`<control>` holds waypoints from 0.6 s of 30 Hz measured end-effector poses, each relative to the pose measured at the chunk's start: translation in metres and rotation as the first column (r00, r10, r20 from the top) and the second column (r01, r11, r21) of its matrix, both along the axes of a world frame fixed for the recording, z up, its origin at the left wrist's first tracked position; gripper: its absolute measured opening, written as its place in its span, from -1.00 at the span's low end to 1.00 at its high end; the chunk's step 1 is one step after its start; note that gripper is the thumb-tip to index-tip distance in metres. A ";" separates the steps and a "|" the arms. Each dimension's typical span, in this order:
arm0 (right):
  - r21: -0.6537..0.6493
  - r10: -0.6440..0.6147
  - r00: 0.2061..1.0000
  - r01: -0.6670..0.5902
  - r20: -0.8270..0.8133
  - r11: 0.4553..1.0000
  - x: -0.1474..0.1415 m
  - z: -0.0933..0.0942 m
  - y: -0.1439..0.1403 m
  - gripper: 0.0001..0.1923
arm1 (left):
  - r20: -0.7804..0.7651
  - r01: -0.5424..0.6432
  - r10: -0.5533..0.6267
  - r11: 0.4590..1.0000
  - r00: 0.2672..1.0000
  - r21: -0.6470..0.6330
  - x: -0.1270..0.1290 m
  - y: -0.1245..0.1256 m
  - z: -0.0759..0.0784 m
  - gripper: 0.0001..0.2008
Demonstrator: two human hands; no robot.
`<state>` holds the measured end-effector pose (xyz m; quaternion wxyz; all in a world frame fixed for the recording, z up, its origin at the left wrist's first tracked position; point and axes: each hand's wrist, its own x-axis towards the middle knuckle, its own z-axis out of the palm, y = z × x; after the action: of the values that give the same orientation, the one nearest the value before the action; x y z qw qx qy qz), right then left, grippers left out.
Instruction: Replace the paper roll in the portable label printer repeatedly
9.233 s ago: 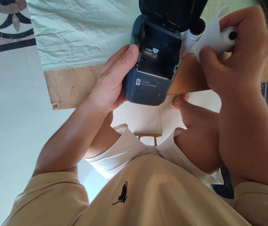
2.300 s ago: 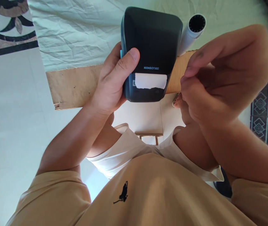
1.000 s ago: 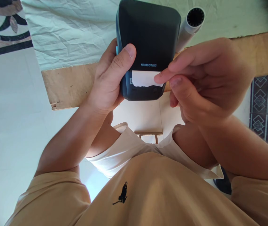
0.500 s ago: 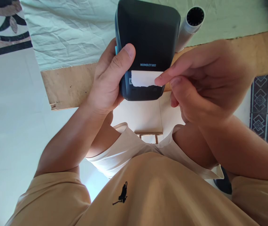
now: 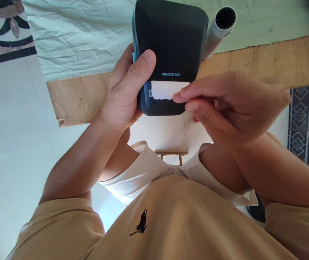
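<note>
My left hand [image 5: 125,86] is wrapped around the side of a black Niimbot label printer [image 5: 172,43], with the thumb lying over its top face. A short strip of white label paper [image 5: 163,90] with an uneven front edge sticks out of the printer's slot. At the right end of that strip is my right hand [image 5: 230,104]. Its index fingertip touches the paper's front corner, while the thumb tip sits just below with a small gap between them. The other fingers of this hand are partly hidden behind the thumb.
A white tube with a dark hollow end [image 5: 222,27] lies just right of the printer. Pale green cloth [image 5: 81,39] covers the wooden table [image 5: 81,97], whose bare front edge shows. Below are my legs, a wooden stool part [image 5: 170,154] and the tiled floor.
My right hand has moved slightly left and down along the paper, and its thumb has come closer to the strip. The left hand and printer have stayed in place.
</note>
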<state>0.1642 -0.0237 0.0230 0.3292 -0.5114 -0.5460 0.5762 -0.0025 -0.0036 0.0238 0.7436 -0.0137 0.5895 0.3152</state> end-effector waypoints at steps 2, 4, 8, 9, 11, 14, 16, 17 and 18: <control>0.189 0.009 0.998 -0.021 0.065 0.982 -0.001 -0.001 -0.001 -0.93 | 0.003 0.045 -0.045 0.994 0.999 0.097 0.001 0.000 -0.001 -0.88; 0.299 0.041 0.992 -0.075 0.118 0.951 -0.002 -0.002 -0.001 -0.92 | -0.007 0.058 -0.057 0.992 0.998 0.112 0.001 -0.001 -0.003 -0.90; 0.301 0.079 0.989 -0.113 0.122 0.947 -0.002 -0.004 -0.001 -0.89 | -0.035 0.127 -0.123 0.981 0.992 0.144 0.001 -0.001 -0.005 -0.81; 0.299 0.072 0.991 -0.103 0.113 0.949 -0.002 -0.004 -0.002 -0.88 | -0.044 0.155 -0.151 0.977 0.988 0.148 0.001 -0.001 -0.005 -0.78; 0.299 0.057 0.994 -0.083 0.094 0.951 -0.002 -0.004 -0.002 -0.88 | -0.050 0.204 -0.199 0.969 0.979 0.138 0.000 -0.001 -0.004 -0.71; 0.289 0.054 0.995 -0.076 0.085 0.954 -0.003 -0.004 -0.002 -0.85 | -0.052 0.215 -0.210 0.966 0.976 0.141 0.001 -0.001 -0.003 -0.70; 0.293 0.044 0.996 -0.067 0.083 0.954 -0.004 -0.003 -0.003 -0.81 | -0.050 0.206 -0.201 0.968 0.978 0.145 0.001 -0.001 -0.003 -0.73; 0.294 0.033 0.996 -0.056 0.084 0.954 -0.005 -0.003 -0.003 -0.79 | -0.053 0.195 -0.190 0.970 0.980 0.143 0.002 -0.001 -0.003 -0.74; 0.294 0.023 0.996 -0.047 0.084 0.955 -0.006 -0.003 -0.003 -0.78 | -0.056 0.190 -0.184 0.972 0.981 0.135 0.002 -0.001 -0.003 -0.75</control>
<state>0.1587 -0.0263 0.0197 0.3695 -0.4693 -0.6478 0.4728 -0.0005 -0.0047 0.0208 0.7560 0.1008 0.5806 0.2848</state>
